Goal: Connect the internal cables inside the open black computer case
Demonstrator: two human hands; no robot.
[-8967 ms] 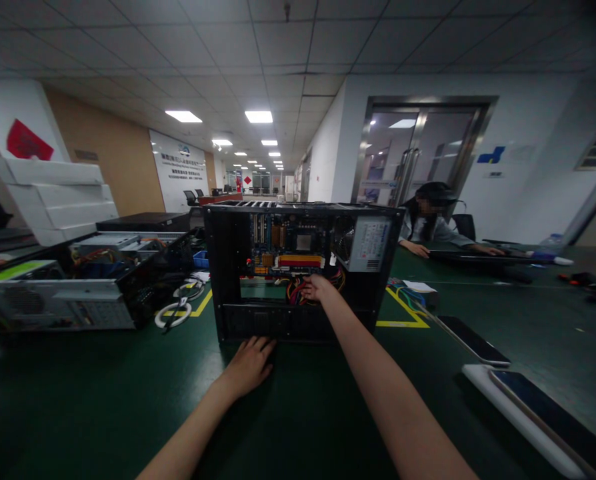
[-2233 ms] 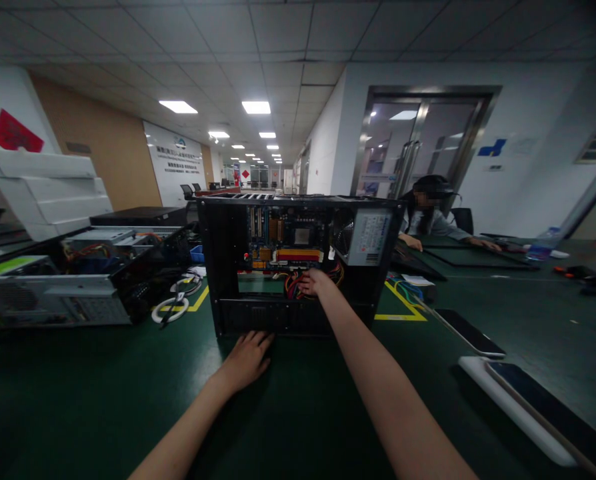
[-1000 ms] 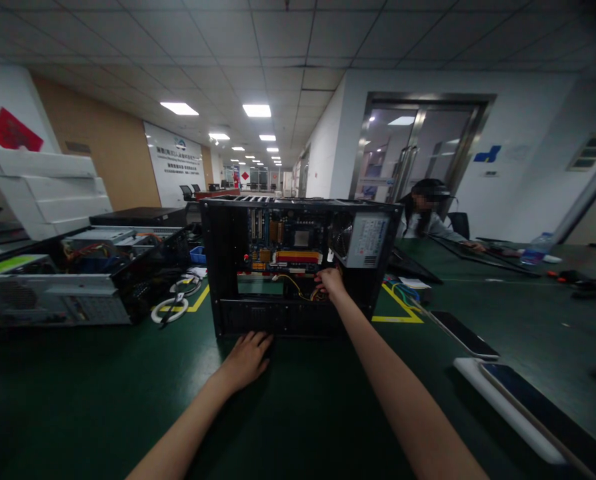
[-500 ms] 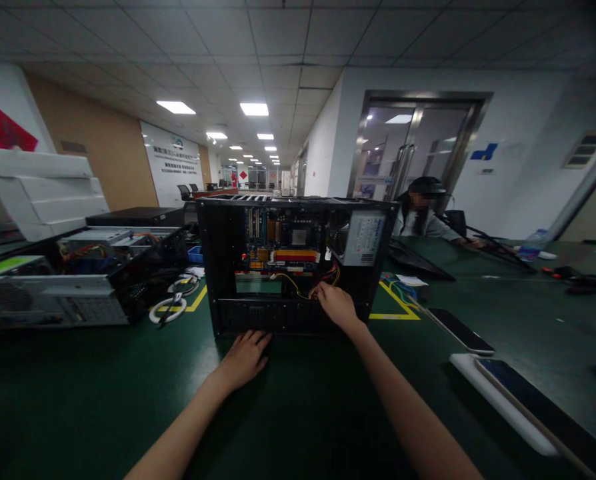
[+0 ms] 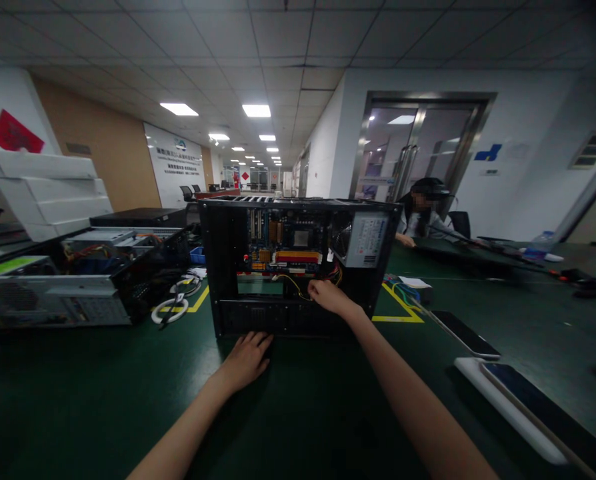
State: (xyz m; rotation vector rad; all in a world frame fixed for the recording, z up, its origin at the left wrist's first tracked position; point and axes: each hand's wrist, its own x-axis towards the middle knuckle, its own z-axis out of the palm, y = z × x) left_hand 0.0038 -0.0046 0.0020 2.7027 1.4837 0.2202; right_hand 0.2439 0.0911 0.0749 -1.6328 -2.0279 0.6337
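An open black computer case [image 5: 251, 315] stands upright on the green table [image 5: 293, 407]. Inside it are a circuit board [image 5: 291, 230] with a red and yellow strip, and a silver power supply [image 5: 369, 240] at the upper right. My left hand [image 5: 248, 357] lies at the foot of the case with its fingers spread, holding nothing. Closed at the lower right part of the case, my right hand [image 5: 325, 295] has its fingers on the thin cables [image 5: 294, 283], with the exact grip hidden.
Another opened computer [image 5: 88, 293] lies at the left, near a coiled white cable [image 5: 171, 310] and a blue tray [image 5: 197, 255]. Phone-like slabs [image 5: 465, 333] rest at the right. A person [image 5: 428, 220] sits across the table behind a dark flat object.
My right hand has shifted slightly left along the cables. My left hand stays in place. Across the table, the person's hand and the dark flat object have moved.
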